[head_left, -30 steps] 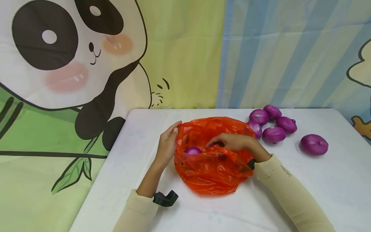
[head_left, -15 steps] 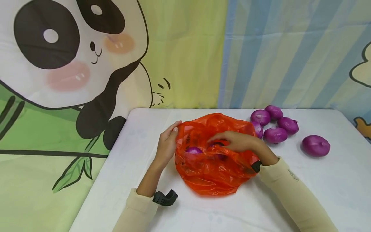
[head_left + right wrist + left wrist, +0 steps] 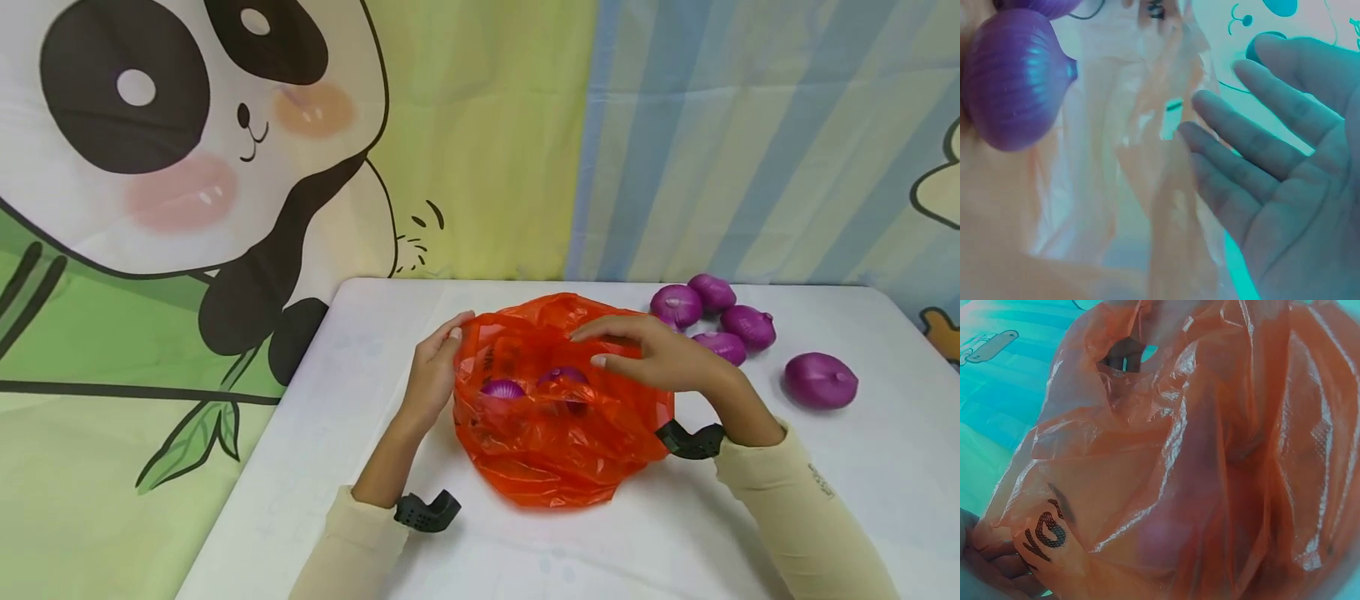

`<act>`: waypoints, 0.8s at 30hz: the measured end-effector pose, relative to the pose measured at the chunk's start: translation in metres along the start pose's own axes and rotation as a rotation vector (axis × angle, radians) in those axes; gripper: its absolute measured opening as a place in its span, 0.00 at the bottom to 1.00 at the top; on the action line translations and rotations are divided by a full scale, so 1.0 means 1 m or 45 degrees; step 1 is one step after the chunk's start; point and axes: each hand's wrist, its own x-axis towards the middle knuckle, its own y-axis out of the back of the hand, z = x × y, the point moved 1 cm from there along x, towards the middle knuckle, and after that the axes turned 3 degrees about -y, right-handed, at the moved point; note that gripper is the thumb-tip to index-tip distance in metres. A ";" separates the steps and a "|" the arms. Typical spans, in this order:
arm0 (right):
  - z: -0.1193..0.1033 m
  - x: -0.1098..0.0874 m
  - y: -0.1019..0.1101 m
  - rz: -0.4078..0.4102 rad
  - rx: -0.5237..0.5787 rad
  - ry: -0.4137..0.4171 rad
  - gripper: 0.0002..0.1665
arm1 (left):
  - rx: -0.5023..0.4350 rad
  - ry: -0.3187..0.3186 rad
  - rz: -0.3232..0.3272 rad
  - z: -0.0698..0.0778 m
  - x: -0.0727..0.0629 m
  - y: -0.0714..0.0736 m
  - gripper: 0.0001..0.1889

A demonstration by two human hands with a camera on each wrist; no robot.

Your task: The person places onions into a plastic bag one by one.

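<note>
A thin red plastic bag (image 3: 555,467) stands with its mouth spread in the middle of the table. Inside it sit two purple onions, one at left (image 3: 502,389) and another beside it (image 3: 564,377). My left hand (image 3: 431,375) pinches the bag's left rim between thumb and fingers; in the left wrist view its fingers (image 3: 1007,565) show at the printed plastic. Over the bag's right side hovers my right hand (image 3: 660,354), fingers spread and holding nothing. The right wrist view has that palm beside the bag, with a ribbed onion (image 3: 1013,81) to its left.
Several more onions (image 3: 748,327) cluster at the back right of the white table (image 3: 540,558), partly behind my right hand. A single onion (image 3: 820,381) lies apart, nearer the right side. A panda-printed cloth (image 3: 480,142) hangs behind the table.
My right hand has let go of the onion in the bag, risen and drawn back to the right, uncovering that onion. My left hand has stayed at the rim.
</note>
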 end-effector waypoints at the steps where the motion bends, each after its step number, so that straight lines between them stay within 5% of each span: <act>1: 0.000 -0.002 0.003 0.033 0.003 0.006 0.20 | -0.011 0.004 -0.001 0.000 0.000 0.000 0.22; 7: 0.009 -0.019 0.014 0.177 0.068 -0.044 0.23 | -0.014 0.018 0.009 -0.001 0.000 0.000 0.21; 18: 0.037 -0.048 0.031 0.524 0.117 -0.336 0.22 | -0.073 0.013 0.011 -0.003 0.000 0.000 0.21; 24: 0.051 -0.062 0.045 0.558 0.011 -0.537 0.24 | -0.068 0.005 0.018 -0.002 0.001 0.001 0.21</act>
